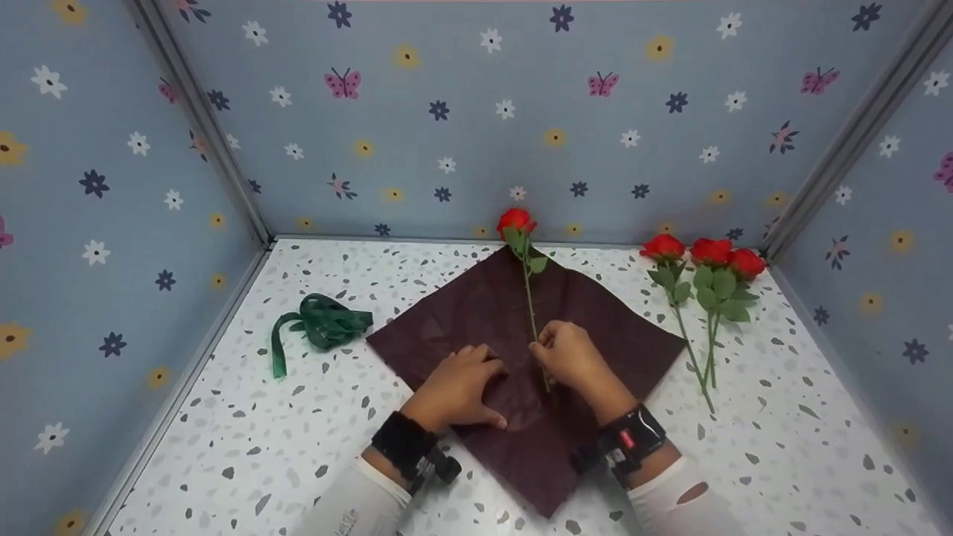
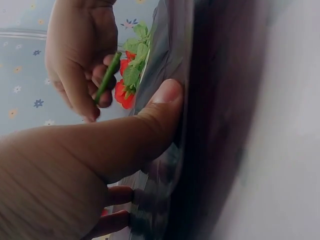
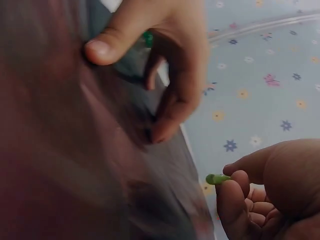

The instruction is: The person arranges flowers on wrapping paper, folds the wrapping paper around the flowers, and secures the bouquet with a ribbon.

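A dark maroon sheet of wrapping paper (image 1: 461, 320) lies on the table, turned like a diamond. Over its middle, my right hand (image 1: 572, 356) pinches the lower stem of a red rose (image 1: 517, 221), whose bloom reaches the far corner of the sheet. In the right wrist view the cut end of the green stem (image 3: 216, 179) pokes out between thumb and fingers. My left hand (image 1: 458, 388) rests on the left part of the sheet with thumb and fingers spread. In the left wrist view its thumb (image 2: 162, 107) touches the paper.
A bundle of green ribbon (image 1: 327, 324) sits left of the sheet, one end trailing. To the right lie several more red roses (image 1: 711, 251) with leafy stems. Flower-patterned panels (image 1: 491, 112) enclose the speckled white table (image 1: 246, 439) at the back and both sides.
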Tool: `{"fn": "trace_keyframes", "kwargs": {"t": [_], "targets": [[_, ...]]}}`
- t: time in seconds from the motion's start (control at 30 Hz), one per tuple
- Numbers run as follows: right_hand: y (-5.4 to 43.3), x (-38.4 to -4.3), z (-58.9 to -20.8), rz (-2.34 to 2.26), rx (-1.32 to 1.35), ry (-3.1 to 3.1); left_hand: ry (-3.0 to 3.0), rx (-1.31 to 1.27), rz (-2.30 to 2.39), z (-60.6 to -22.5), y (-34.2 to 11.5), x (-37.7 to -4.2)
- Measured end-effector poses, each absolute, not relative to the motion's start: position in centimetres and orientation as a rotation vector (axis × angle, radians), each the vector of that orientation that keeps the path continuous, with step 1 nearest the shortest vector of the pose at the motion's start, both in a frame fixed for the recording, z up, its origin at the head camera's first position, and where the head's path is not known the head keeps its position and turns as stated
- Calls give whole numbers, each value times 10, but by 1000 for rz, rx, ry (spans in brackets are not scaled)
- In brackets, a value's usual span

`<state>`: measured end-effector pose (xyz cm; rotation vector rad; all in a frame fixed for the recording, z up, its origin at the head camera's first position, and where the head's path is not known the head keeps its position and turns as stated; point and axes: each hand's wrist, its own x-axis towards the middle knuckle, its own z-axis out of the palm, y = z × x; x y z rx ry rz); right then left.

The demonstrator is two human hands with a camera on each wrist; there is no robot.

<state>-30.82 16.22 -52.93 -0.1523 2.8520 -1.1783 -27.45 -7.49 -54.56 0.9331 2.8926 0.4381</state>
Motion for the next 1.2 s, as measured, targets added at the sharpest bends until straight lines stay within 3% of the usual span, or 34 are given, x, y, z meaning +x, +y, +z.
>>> {"fn": "trace_keyframes", "kwargs": {"t": [0.33, 1.2], "targets": [[149, -305, -545, -858, -176, 2894, 2886, 924, 438, -547, -75, -274], [152, -303, -546, -809, -558, 2893, 2877, 887, 460, -547, -75, -274]]}}
